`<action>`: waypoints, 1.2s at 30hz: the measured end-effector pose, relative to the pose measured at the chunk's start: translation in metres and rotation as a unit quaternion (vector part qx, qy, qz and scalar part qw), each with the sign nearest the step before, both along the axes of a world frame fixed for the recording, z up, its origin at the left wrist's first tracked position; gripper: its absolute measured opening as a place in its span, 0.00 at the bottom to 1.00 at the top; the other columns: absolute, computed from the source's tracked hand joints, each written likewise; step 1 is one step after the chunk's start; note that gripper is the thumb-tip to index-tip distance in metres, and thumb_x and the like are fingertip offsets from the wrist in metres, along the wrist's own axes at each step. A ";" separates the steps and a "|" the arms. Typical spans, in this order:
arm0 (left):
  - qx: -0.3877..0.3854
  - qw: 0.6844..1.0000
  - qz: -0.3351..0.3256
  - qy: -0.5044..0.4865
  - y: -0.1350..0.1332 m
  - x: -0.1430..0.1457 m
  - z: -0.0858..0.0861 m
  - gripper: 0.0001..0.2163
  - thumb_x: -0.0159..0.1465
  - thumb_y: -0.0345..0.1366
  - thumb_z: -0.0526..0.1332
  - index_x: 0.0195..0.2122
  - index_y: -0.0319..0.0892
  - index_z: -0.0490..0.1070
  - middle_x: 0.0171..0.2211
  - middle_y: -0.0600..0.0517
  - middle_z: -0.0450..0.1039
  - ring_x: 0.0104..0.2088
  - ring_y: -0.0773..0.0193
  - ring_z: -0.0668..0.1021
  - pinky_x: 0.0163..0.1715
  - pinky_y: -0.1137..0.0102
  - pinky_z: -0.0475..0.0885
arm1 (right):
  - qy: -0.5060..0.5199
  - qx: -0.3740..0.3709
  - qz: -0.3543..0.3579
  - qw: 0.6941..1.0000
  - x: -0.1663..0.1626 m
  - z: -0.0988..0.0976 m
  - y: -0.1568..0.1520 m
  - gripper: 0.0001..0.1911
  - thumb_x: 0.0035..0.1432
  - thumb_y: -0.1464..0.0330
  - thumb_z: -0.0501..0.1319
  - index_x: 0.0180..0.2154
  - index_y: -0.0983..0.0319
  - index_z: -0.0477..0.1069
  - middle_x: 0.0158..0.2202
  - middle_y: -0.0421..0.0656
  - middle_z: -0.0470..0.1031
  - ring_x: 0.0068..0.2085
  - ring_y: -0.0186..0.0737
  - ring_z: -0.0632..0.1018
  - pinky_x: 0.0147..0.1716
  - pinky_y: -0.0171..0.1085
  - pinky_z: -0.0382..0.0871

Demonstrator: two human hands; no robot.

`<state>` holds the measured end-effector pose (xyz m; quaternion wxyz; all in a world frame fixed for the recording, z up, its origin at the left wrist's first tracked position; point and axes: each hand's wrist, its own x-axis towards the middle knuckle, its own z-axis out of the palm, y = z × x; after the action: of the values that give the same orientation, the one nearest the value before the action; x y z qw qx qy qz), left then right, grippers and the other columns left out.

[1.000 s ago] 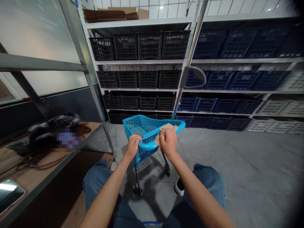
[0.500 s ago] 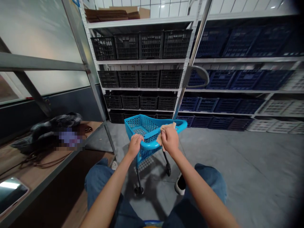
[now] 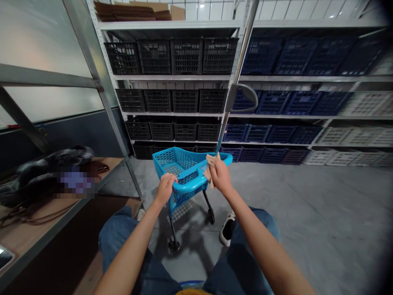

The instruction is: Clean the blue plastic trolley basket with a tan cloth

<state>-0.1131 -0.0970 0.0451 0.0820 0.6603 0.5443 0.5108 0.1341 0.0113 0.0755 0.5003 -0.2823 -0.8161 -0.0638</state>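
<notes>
A small blue shopping cart [image 3: 187,186] with a mesh basket and dark wheeled legs stands on the floor between my knees. My left hand [image 3: 166,187] is wrapped round the left end of its handle rim. In my right hand [image 3: 220,174] is a crumpled beige cloth [image 3: 209,174], pressed against the right part of the handle. The fingers are closed over the cloth, and some of them are hidden from view.
A wooden bench [image 3: 61,205] on the left holds a dark plaid garment [image 3: 58,157], cords and a phone at its edge. Behind the cart, white shelves carry black crates [image 3: 186,55], blue crates [image 3: 274,102] and white crates [image 3: 345,157]. A metal pole [image 3: 245,45] with a grey handle rises beyond it.
My right hand and the cloth have shifted slightly along the handle, and more of the handle shows below them. The whole view has turned a little right. My left hand keeps its grip.
</notes>
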 end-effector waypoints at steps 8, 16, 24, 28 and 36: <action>0.003 1.000 0.018 -0.003 -0.004 0.001 0.003 0.19 0.68 0.40 0.42 0.22 0.45 0.63 0.26 0.52 0.70 0.34 0.60 0.72 0.47 0.63 0.64 | -0.145 -0.015 0.091 0.985 -0.029 0.023 -0.041 0.11 0.66 0.65 0.49 0.39 0.59 0.69 0.39 0.45 0.74 0.46 0.43 0.73 0.47 0.42 0.68; 0.002 1.000 0.009 0.007 -0.005 0.004 0.004 0.19 0.68 0.39 0.43 0.22 0.45 0.64 0.26 0.52 0.70 0.34 0.60 0.72 0.46 0.63 0.64 | -0.005 -0.123 -0.041 0.992 0.028 0.016 0.042 0.16 0.67 0.62 0.47 0.32 0.59 0.67 0.30 0.41 0.73 0.33 0.39 0.73 0.33 0.38 0.67; 0.003 0.999 0.031 -0.009 -0.004 0.001 -0.001 0.20 0.68 0.39 0.42 0.21 0.45 0.63 0.26 0.51 0.70 0.35 0.60 0.73 0.45 0.64 0.65 | -0.046 0.002 0.021 0.999 -0.043 -0.011 -0.060 0.06 0.64 0.67 0.52 0.40 0.59 0.67 0.40 0.47 0.74 0.46 0.44 0.73 0.50 0.47 0.66; -0.006 1.000 0.025 0.001 -0.003 -0.001 -0.001 0.20 0.68 0.41 0.42 0.21 0.45 0.63 0.26 0.51 0.70 0.34 0.60 0.73 0.46 0.64 0.65 | 0.001 0.129 0.088 0.988 -0.046 -0.058 -0.072 0.05 0.62 0.68 0.54 0.40 0.58 0.66 0.49 0.48 0.72 0.58 0.46 0.68 0.58 0.56 0.61; 0.005 1.000 0.028 0.001 -0.007 0.007 0.005 0.20 0.68 0.38 0.42 0.21 0.45 0.64 0.25 0.52 0.71 0.33 0.61 0.72 0.44 0.64 0.64 | 0.000 0.168 0.063 0.984 -0.005 -0.084 -0.016 0.06 0.62 0.73 0.54 0.33 0.58 0.67 0.55 0.43 0.69 0.63 0.42 0.63 0.60 0.53 0.62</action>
<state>-0.1059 -0.1040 0.0504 0.0638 0.6460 0.5596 0.5153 0.1294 -0.0042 -0.0081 0.5438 -0.1429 -0.8097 -0.1680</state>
